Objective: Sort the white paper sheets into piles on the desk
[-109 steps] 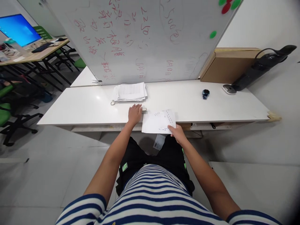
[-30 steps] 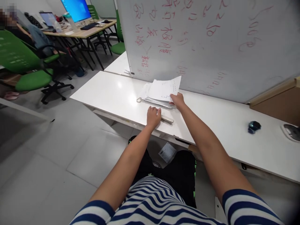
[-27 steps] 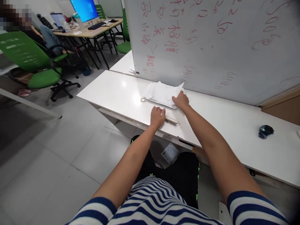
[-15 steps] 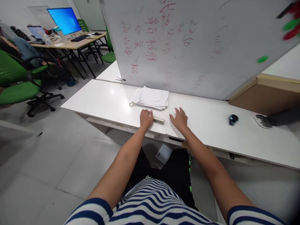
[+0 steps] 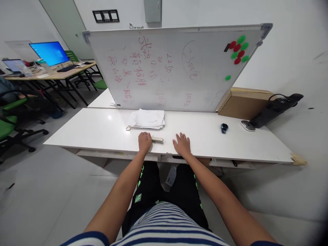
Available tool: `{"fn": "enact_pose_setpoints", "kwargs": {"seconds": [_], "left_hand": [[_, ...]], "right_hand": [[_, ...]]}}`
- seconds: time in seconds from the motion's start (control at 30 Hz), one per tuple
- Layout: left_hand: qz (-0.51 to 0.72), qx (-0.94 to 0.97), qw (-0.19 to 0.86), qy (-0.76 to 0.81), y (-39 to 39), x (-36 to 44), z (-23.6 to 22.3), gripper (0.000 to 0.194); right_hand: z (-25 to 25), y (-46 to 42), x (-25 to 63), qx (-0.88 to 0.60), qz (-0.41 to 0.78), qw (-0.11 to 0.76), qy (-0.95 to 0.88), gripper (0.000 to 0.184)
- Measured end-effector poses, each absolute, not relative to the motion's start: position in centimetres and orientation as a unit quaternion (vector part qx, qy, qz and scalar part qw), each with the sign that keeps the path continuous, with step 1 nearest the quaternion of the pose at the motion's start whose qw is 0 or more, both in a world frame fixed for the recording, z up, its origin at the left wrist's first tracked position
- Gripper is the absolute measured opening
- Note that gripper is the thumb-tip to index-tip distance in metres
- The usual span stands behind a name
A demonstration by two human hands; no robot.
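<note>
My left hand (image 5: 145,141) rests on the white table (image 5: 102,130), fingers curled over one end of a slim pale object (image 5: 157,139) that lies flat beside it. My right hand (image 5: 181,144) lies palm down on the table with fingers spread and nothing in it. A stack of white papers (image 5: 150,119) with handwriting lies just beyond both hands. A small metal ring (image 5: 128,128) sits at the stack's left corner.
A whiteboard (image 5: 174,68) with red writing and coloured magnets leans at the table's back. A small dark blue object (image 5: 224,127), a cardboard box (image 5: 246,104) and a black device (image 5: 274,109) sit to the right. Desks, monitors and green chairs (image 5: 7,116) stand at the left.
My right hand laid the sheet on the paper stack, let go and drew back to the table's front edge. My left hand stayed on the slim object. The view swung up and right.
</note>
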State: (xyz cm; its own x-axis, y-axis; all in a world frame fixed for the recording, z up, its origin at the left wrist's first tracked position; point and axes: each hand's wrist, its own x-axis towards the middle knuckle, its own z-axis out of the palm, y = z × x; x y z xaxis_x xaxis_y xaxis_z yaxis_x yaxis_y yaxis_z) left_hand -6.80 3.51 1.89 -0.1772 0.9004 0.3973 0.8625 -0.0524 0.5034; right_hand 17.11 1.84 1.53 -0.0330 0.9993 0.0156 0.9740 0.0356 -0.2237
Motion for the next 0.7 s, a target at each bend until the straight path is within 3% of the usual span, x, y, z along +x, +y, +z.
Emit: {"fn": "enact_pose_setpoints", "kwargs": {"seconds": [0.17,0.37,0.5,0.7], "left_hand": [[0.365,0.683,0.012,0.632,3.6,-7.3,3.9,0.033],[0.232,0.807,0.015,0.543,9.8,-5.5,9.4,0.035],[0.124,0.776,0.051,0.617,13.1,-3.8,8.9,0.055],[0.091,0.729,0.079,0.674,13.7,-3.0,7.0,0.048]], "right_hand": [[1.3,1.9,17.1,-0.688,0.069,0.105,-0.715,0.058],[1.3,1.9,16.9,-0.691,0.072,0.117,-0.71,0.057],[1.8,1.7,16.8,-0.695,0.059,0.117,-0.707,0.056],[2.2,1.6,16.9,-0.692,0.063,0.107,-0.711,0.056]]}}
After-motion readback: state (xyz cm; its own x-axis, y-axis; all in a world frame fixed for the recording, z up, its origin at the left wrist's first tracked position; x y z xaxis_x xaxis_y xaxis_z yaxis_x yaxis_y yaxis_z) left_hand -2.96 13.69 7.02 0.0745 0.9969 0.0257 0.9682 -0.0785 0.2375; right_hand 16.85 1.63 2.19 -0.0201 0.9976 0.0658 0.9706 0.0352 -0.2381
